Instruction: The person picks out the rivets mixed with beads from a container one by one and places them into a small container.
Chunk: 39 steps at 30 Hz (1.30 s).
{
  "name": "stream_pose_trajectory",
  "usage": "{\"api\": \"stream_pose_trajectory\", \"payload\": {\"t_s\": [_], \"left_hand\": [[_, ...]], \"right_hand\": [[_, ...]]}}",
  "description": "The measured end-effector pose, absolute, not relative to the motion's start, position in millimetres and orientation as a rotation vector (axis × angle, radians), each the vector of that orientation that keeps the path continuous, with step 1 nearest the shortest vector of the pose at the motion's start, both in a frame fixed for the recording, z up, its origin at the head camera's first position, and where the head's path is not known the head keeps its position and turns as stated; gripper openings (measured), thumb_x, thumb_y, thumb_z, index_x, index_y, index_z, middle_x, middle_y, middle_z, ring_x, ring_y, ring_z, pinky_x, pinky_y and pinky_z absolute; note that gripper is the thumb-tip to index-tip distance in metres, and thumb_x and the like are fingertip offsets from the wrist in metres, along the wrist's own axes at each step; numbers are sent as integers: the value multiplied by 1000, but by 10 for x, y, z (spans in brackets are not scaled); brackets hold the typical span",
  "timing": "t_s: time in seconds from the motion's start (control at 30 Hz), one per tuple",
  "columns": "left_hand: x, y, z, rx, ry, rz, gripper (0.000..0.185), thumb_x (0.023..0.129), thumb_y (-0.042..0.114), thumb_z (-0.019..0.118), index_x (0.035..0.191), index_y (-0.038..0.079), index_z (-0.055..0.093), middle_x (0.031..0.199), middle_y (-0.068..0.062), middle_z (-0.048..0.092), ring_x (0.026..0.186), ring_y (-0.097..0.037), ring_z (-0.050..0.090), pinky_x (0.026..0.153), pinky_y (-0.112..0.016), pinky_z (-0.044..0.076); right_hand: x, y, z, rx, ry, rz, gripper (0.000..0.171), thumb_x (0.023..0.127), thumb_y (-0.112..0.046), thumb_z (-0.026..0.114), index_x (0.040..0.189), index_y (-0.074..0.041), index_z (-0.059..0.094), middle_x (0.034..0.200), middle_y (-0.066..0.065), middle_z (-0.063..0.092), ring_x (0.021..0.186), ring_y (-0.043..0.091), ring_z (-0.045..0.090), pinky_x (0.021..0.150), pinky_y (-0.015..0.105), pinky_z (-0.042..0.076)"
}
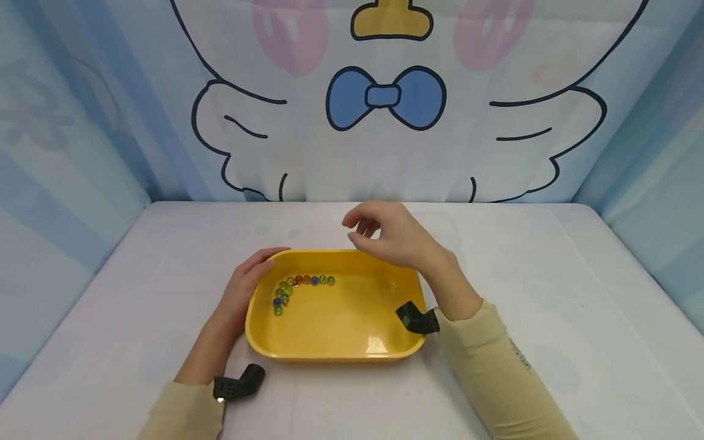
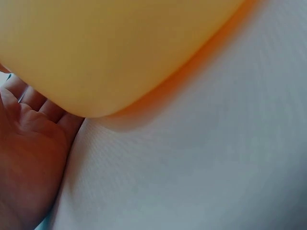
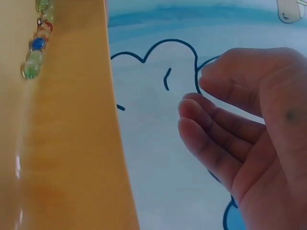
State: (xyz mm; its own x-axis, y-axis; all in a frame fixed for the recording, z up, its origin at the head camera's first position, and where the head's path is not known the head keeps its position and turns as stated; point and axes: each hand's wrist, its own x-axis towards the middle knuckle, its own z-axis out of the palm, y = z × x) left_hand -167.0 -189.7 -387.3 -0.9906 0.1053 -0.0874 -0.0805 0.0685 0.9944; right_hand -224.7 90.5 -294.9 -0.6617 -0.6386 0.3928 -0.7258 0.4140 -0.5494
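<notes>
Both hands are at the yellow tray (image 1: 330, 342), which serves as the landmark for everything else. The left hand (image 1: 242, 290) lies against the tray's left wall, fingers fairly straight and reaching up to the far-left corner, where the fingertips rest on the rim; it presses on the tray rather than wrapping around it. The left wrist view shows the same contact from below: the palm and fingers (image 2: 29, 139) sit flat beside the tray's rounded outer corner (image 2: 105, 52), with the white counter (image 2: 201, 167) under both.

The right hand (image 1: 385, 235) hovers above the tray's far rim, towards its right half, clear of the plastic. Its fingers are loosely curled, thumb near the fingertips, and nothing can be seen between them. In the right wrist view the curled fingers (image 3: 216, 139) are apart from the tray wall (image 3: 72, 143) and hold nothing.

Inside the tray, a cluster of glass marbles (image 1: 297, 286) lies in the far-left corner, strung in a curved line along the bottom edge of the wall, close to the left fingertips. Green, blue, orange and red ones can be made out. They are well apart from the right hand. The tray itself stands on the counter (image 1: 550, 293), roughly in the middle of it.

Behind the tray hangs a cloth backdrop (image 1: 385, 122) printed with a cartoon figure wearing a blue bow tie (image 1: 385, 98).
</notes>
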Motion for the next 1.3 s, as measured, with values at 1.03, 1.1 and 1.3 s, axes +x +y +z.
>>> {"api": "stream_pose_trajectory", "payload": {"t_s": [1.03,1.1,1.3], "left_hand": [[-1693,-1887,-3905,48,2197,2062,42,108,27,39,144,10,52,144,-6,53,128,-21,49,108,-26,39],[-1697,-1892,-3911,47,2198,2059,42,108,28,39,144,10,51,145,-6,53,128,-21,49,108,-26,39],[-1688,-1920,-3908,48,2230,2038,42,109,29,38,145,11,51,145,-6,52,129,-21,48,109,-26,39]], "right_hand": [[-2224,617,-3256,1490,-2734,1142,18,92,-5,70,109,-1,71,98,1,69,83,12,61,79,24,55],[-2228,602,-3276,1522,-2734,1148,17,92,-5,70,108,-1,71,97,0,68,83,11,61,78,25,55],[-2255,521,-3334,1659,-2751,1140,16,93,-7,68,107,-2,71,98,-2,68,83,8,62,79,25,54]]}}
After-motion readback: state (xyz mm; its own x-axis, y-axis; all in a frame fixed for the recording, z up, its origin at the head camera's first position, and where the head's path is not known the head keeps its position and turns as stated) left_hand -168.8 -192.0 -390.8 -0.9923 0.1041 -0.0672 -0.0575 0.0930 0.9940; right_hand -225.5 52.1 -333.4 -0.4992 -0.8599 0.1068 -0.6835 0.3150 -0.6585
